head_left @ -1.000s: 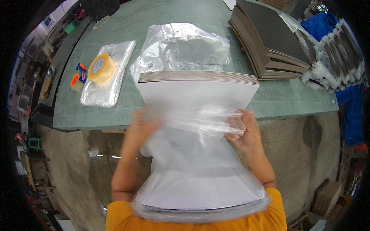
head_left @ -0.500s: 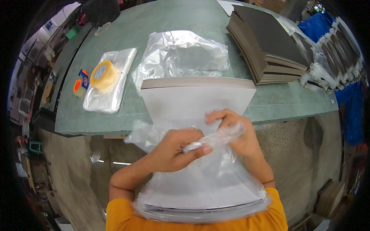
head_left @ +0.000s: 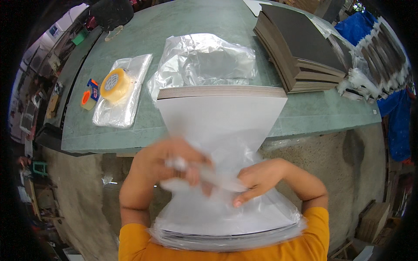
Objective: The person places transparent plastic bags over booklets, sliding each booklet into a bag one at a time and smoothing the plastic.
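A thick stack of white-faced boards [head_left: 217,108] leans from the table edge toward my body, its far end bare. Around its near part lies a clear plastic bag [head_left: 257,213], bunched up in the middle. My left hand [head_left: 178,163], smeared by motion, is closed around a gathered strand of the bag's plastic. That strand stretches across to my right hand [head_left: 261,178], whose fingers are closed on the plastic with the thumb pointing down. The tips of the left fingers are too blurred to make out.
Beyond the stack, a crumpled plastic bag [head_left: 204,61] lies on the green table [head_left: 143,21]. To its left, a roll of clear tape [head_left: 115,85] rests on folded plastic bags [head_left: 117,115], beside a small tape dispenser [head_left: 90,95]. Dark boards [head_left: 300,39] are piled right, near wrapped bundles [head_left: 379,61].
My left hand has swung left and a little up, drawing the gathered plastic along. My right hand has turned down and moved lower, onto the bag's plastic.
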Motion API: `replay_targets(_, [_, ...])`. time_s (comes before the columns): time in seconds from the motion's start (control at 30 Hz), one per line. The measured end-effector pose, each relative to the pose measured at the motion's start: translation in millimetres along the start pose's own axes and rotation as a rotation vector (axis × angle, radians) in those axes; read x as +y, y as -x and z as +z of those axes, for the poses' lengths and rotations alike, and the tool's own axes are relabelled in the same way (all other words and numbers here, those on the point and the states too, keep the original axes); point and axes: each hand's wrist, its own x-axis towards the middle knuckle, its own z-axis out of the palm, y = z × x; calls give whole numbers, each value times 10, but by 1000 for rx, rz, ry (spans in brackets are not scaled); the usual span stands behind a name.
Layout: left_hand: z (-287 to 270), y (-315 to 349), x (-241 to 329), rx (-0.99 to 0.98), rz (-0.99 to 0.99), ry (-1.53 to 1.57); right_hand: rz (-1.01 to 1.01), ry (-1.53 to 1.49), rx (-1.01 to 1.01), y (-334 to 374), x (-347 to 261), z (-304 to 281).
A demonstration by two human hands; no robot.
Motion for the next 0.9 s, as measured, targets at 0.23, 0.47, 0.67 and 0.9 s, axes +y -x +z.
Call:
replay_targets(0.23, [269, 165, -491, -120, -361, -1595, 497, 1140, 424, 306, -41, 159])
replay_targets(0.47, [254, 203, -422, -226, -632, -1312, 430, 1532, 664, 513, -268, 19])
replay_targets(0.67, [-98, 664, -692, -203, -806, -1575, 290, 1124, 654, 364, -727, -2])
replay_targets(0.9, [-440, 693, -57, 1424, -326, -825, 128, 1058, 1515, 319, -552, -256])
